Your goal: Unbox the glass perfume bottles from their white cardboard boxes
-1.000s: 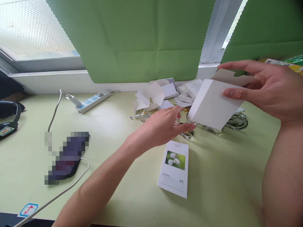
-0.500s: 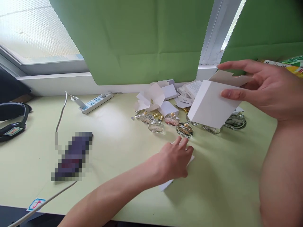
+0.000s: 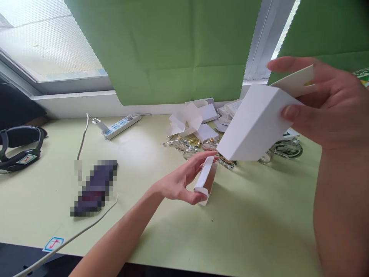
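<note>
My right hand (image 3: 325, 107) holds a white cardboard box (image 3: 253, 125) tilted in the air at the right, its flap open under my fingers. My left hand (image 3: 183, 181) grips a flat folded white carton (image 3: 205, 180) by its long edges, raised on edge just above the pale green table (image 3: 253, 223). Behind both hands lie several small glass perfume bottles (image 3: 184, 144) with gold caps.
A heap of white boxes and folded card (image 3: 198, 115) lies at the back by the green curtain. A white power strip (image 3: 121, 125) with a cable sits back left. A blurred dark object (image 3: 95, 186) lies left of centre, and a black headset (image 3: 17, 148) sits at the far left edge.
My left hand came down onto the flat carton with the flower picture, picked it up and turned it on edge. My right hand raised the white box slightly.
</note>
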`<state>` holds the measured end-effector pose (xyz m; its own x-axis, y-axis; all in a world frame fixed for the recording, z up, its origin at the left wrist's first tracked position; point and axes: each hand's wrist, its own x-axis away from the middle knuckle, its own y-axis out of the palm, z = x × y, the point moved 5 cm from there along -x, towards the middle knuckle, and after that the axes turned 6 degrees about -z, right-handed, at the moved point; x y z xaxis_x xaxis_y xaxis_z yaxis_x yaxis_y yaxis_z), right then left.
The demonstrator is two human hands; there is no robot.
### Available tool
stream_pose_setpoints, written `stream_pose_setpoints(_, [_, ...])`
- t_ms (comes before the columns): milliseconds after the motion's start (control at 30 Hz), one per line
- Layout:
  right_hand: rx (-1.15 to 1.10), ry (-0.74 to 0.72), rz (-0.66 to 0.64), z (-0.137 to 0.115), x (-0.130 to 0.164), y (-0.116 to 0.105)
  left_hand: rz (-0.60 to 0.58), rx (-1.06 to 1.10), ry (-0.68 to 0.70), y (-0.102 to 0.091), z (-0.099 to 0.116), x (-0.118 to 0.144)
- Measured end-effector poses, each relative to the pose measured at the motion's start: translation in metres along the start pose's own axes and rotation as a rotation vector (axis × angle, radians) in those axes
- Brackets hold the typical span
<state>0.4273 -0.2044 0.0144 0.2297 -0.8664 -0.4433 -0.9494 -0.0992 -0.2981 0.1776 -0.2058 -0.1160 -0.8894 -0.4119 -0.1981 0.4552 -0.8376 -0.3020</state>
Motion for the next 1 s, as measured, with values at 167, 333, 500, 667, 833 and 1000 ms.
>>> stream_pose_setpoints(167, [-0.135,0.034,-0.116,0.006,-0.009,0.034,0.103,-0.021,0.001,-0.007,-0.004,0.004])
stream_pose_setpoints(333, [-0.116,-0.011,-0.213,0.010,-0.012,0.044,0.307,-0.098,0.003,-0.011,-0.005,0.006])
stream_pose_setpoints(500, [0.010,-0.008,-0.250,0.004,-0.010,0.048,0.368,-0.018,0.011,-0.009,-0.007,0.005])
stream_pose_setpoints(667, [0.142,0.003,-0.310,-0.008,-0.006,0.060,0.471,-0.003,0.053,-0.011,-0.014,0.005])
stream_pose_setpoints(833, [0.258,-0.006,-0.314,-0.014,-0.005,0.069,0.668,0.032,0.015,-0.019,-0.016,0.007])
stream_pose_setpoints(1000, [0.292,-0.007,-0.210,-0.018,-0.005,0.082,0.791,-0.021,0.098,-0.018,-0.008,0.011])
